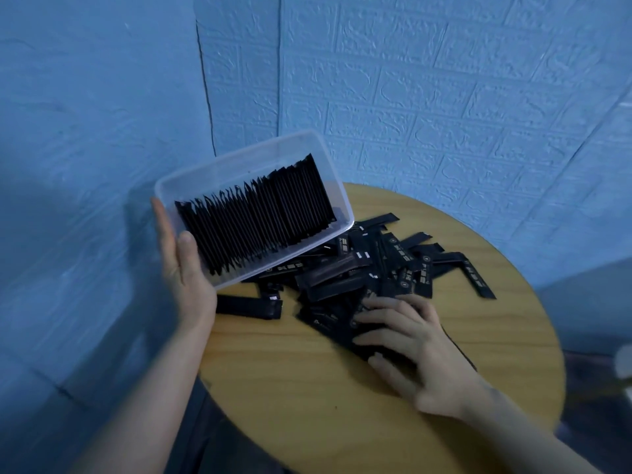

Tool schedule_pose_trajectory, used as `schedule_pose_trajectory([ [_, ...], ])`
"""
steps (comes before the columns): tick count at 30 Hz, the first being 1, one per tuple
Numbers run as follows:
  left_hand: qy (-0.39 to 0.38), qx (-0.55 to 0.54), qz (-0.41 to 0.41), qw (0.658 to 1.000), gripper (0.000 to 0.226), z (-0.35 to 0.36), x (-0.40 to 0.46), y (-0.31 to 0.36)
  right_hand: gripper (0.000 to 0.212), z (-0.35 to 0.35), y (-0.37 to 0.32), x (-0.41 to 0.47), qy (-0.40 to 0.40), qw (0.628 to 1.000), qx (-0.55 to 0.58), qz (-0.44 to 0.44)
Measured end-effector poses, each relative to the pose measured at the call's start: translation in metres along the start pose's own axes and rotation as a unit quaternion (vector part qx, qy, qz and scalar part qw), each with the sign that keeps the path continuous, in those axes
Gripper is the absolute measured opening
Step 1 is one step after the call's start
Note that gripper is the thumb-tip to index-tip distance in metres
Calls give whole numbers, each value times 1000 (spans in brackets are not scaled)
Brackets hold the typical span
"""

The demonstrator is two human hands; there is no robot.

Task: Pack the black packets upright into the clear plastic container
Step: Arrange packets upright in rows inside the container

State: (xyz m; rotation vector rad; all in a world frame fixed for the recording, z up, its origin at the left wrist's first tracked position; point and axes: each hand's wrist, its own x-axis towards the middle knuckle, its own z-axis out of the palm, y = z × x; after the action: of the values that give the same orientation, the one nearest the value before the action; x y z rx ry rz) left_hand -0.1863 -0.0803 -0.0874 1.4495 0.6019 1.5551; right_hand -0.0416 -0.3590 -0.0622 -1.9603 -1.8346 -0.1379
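Observation:
My left hand [183, 268] holds the clear plastic container [191, 176] by its near end, tilted up above the table's left edge, thumb on its rim. Inside it a row of several black packets [256, 220] stands on edge. A loose pile of black packets [372, 265] lies flat on the round wooden table [301, 371]. My right hand [410, 343] rests on the near side of that pile, its fingers curled round a few packets there.
A single black packet [249, 307] lies apart near the table's left edge. Blue textured walls meet in a corner behind the table. The table's near half shows bare wood. A blurred pale object [624, 367] sits at the right frame edge.

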Motion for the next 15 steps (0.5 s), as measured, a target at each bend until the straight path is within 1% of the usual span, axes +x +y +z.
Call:
schedule_pose_trajectory([
  [1,-5,0,2,1000,52,0,0,0,36,0,-6,0,33,998,5,57],
  [2,-11,0,5,1000,52,0,-1,-1,53,1,-12,3,55,990,-13,130],
  [3,-18,-1,6,1000,52,1,-2,0,77,4,-18,7,50,975,-42,214],
  [4,-23,-1,7,1000,52,1,-3,1,101,6,-22,12,14,952,-65,298],
  [5,-27,-2,7,1000,52,1,-3,1,119,8,-24,18,-38,925,-69,373],
  [6,-30,-3,7,1000,51,1,-3,0,131,7,-25,25,-88,897,-53,431],
  [7,-31,-5,6,999,51,0,-3,0,138,6,-25,34,-126,874,-25,468],
  [8,-31,-7,5,999,51,0,-3,-1,142,6,-25,42,-146,861,0,487],
  [10,-30,-8,3,1000,51,0,-2,-3,146,11,-25,58,-166,852,9,497],
  [13,-33,-16,5,999,50,0,-3,-3,145,24,-28,71,-208,858,-48,468],
  [15,-37,-18,1,999,50,1,-3,-2,137,25,-27,69,-210,867,-78,446],
])
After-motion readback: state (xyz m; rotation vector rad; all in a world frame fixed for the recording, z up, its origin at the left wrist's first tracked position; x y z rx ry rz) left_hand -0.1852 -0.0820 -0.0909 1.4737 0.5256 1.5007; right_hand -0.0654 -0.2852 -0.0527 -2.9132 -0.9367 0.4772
